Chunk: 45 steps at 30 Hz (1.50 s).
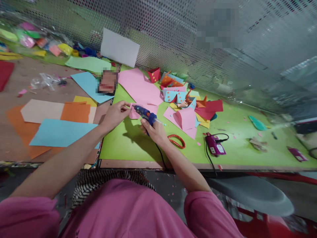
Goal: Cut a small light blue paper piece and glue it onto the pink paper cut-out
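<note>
My left hand pinches a small folded pink paper piece above the green table. In my right hand is a blue glue gun, its tip pointing left and touching or very near the pink piece. A clear glue stick shows at the back of the gun, and its black cord runs down to the table's front edge. Large pink sheets lie just behind both hands. Right of my right hand are the orange scissor handles and a curled pink paper.
Folded red, orange and blue paper shapes crowd the back. A purple power box with cords sits at the right. Blue and orange sheets cover the left table, near a dark phone-like object. A grey stool stands below.
</note>
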Tool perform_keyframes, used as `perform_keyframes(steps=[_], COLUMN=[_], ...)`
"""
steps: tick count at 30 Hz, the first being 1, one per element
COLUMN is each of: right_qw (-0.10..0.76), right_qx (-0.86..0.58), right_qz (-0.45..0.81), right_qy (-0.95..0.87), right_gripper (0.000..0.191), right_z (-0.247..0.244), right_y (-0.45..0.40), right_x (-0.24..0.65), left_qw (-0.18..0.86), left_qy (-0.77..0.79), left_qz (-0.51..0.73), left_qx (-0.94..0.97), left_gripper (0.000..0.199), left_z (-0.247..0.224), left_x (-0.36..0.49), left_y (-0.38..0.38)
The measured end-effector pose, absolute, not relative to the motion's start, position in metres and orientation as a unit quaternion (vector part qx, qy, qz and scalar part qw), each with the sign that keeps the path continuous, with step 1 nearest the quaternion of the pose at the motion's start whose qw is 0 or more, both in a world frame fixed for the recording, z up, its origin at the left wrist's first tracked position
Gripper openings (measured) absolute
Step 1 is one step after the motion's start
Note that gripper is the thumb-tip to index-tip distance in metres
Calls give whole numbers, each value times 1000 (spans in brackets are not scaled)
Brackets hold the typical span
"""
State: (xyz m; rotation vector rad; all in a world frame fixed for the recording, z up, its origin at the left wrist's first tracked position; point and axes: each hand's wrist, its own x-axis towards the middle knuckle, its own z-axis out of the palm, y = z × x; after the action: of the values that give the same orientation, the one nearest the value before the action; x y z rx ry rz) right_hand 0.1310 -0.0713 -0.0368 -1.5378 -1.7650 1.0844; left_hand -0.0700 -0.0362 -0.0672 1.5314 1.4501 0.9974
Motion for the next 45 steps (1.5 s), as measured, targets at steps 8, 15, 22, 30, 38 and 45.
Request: perform_keyframes(steps=[8,15,22,30,38,45], right_qw=[274,275,275,278,290,286], right_qx=[-583,-580,-578,-559,-556,-548], right_qz=[405,426,451,454,474,459], right_qy=[-650,-637,-622,-636,-618,-638], right_gripper=[54,50,58,63,65,66], right_z=[-30,-26,-24,-27,-30,-26], right_y=[-73,-75,-76,-74,-71,-74], right_x=[131,129,129,131,133,132], left_qw=[401,401,401,399,393,413], left_qy=[558,562,548,563,564,549], left_qz=[404,403,423,413,413,422], left_qx=[604,601,600,594,598,591], left_gripper=[25,26,28,27,27,29], left_z=[-66,-66,-72,-68,-62,-65], left_x=[-70,-70,-70,-68,-69,-69], left_y=[-37,-38,-36,-38,-40,-39])
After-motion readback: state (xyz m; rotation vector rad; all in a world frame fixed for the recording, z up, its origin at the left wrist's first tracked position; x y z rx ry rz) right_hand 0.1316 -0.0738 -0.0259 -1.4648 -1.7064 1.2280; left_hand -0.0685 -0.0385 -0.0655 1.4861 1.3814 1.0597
